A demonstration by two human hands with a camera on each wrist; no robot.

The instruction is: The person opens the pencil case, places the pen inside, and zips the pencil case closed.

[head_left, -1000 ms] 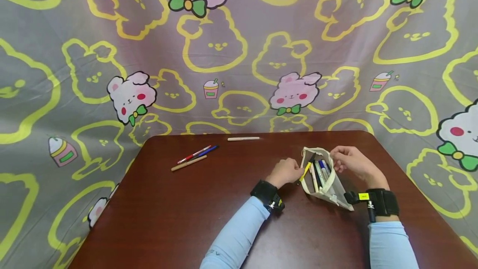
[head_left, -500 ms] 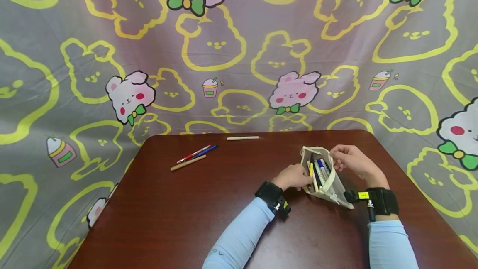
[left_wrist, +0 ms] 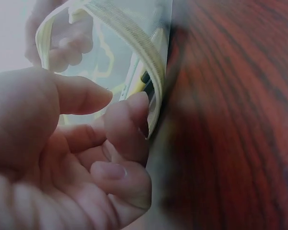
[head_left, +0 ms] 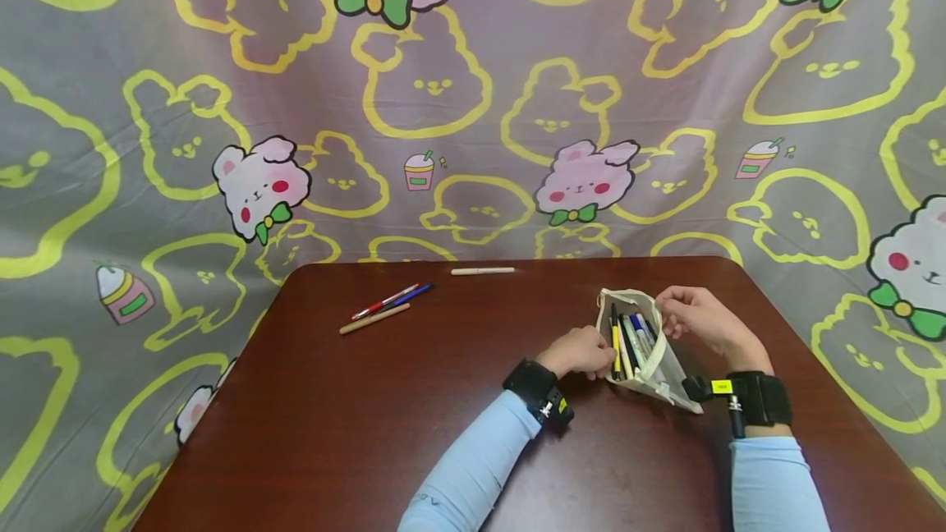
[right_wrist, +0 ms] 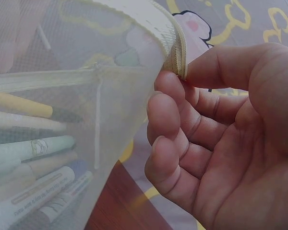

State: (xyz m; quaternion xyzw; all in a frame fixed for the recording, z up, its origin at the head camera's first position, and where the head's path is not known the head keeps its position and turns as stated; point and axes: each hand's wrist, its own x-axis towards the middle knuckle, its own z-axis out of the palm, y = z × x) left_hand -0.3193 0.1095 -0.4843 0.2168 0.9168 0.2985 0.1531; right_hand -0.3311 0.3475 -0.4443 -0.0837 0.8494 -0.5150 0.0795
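A whitish mesh pencil pouch [head_left: 668, 384] with a cream zip edge stands gaping on the table at right, several pens and markers inside. My right hand [head_left: 702, 323] pinches its zip edge between thumb and forefinger, which shows closely in the right wrist view. At the opposite side of the mouth is my left hand [head_left: 580, 353]. In the left wrist view its thumb [left_wrist: 86, 95] and forefinger stand apart with nothing between them, fingers loosely bent right at the rim. A yellow pen with a black end [head_left: 615, 343] lies in the pouch beside the left fingertips.
On the dark wooden table [head_left: 332, 417], a red pen [head_left: 384, 302], a blue pen [head_left: 410, 295] and a tan pen [head_left: 374, 319] lie together at back left. Near the far edge rests a cream pen [head_left: 483, 271]. A patterned curtain [head_left: 473, 105] hangs behind.
My left hand has moved right to the pouch mouth and let go of the yellow pen, which has passed from slanting across the rim to lying inside. The right hand has stayed put.
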